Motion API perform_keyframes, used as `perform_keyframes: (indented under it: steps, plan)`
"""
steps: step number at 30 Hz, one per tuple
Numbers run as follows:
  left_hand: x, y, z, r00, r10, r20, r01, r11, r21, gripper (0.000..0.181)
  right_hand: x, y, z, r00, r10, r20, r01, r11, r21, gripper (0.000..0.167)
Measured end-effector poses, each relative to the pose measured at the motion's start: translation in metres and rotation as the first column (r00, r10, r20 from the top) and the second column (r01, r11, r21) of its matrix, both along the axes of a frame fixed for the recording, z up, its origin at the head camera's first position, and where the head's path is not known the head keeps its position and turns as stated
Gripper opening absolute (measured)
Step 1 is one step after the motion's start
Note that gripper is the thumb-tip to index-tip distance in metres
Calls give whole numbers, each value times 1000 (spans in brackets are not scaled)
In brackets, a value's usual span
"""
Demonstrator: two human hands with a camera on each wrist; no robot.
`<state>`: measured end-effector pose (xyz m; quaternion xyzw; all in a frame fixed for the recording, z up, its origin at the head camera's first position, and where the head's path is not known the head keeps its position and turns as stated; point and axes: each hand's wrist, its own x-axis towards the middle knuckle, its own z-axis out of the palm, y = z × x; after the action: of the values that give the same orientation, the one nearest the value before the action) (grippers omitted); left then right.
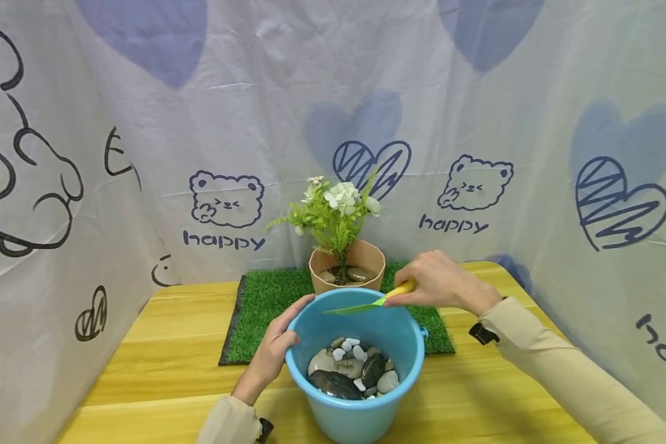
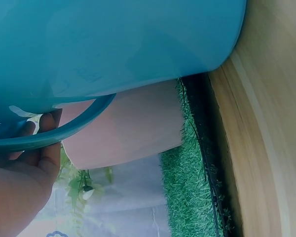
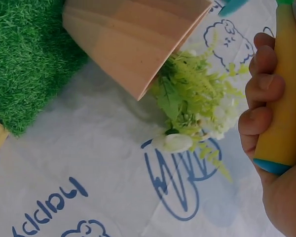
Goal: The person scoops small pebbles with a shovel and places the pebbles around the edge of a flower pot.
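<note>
— The fingers (image 3: 265, 89) of the right hand (image 1: 435, 280) are curled close together round a yellow grip (image 3: 291, 108), aren't they?

— Yes, clamped on it. That grip belongs to a garden trowel (image 1: 381, 301) with a green blade (image 1: 352, 309) and a blue end cap (image 3: 271, 166)

— And where is the trowel?

— Its blade reaches over the mouth of the blue plastic bucket (image 1: 357, 422), toward the far side, nearly level and pointing left. Whether it lies above or just below the rim (image 1: 361, 404), I can't tell

— What about the left hand (image 1: 269, 354)?

— It grips the bucket's left edge, thumb on the rim, the other fingers outside. From the left wrist, a curved blue band (image 2: 64, 131) crosses in front of those fingers

— What lies in the bucket?

— Small white pebbles (image 1: 359, 353), beige stones (image 1: 320, 362) and glossy black stones (image 1: 334, 385), all well below the blade

— And behind it?

— A faceted peach flowerpot (image 3: 128, 39) on an artificial turf mat (image 1: 272, 308), holding stones and a white-flowered plant (image 1: 333, 225). The bucket stands nearer the person, on the yellow wood-grain table (image 1: 144, 370)

— What's around all that?

— White cloth (image 1: 288, 61) printed with hearts, bears and the word "happy"
</note>
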<state>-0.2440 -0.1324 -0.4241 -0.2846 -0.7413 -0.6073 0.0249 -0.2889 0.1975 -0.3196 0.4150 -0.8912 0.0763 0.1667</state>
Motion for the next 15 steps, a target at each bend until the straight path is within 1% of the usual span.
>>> perform_keyframes:
  steps: [5, 9, 13, 15]
  plan:
    - [0, 1, 1, 1000, -3, 8, 3, 1000, 13, 78, 5, -7, 3, 999, 20, 28, -22, 998, 64, 38]
    - [1, 1, 1, 1000, 4, 10, -4, 1000, 19, 77, 10, -12, 4, 998, 18, 58, -25, 991, 132, 35]
    - [1, 1, 1, 1000, 9, 3, -9, 1000, 15, 77, 16, -18, 9, 995, 20, 97, -39, 979, 198, 35]
    - [0, 1, 1, 1000, 9, 0, -9, 1000, 8, 77, 20, -21, 12, 995, 36, 93, -58, 970, 237, 38]
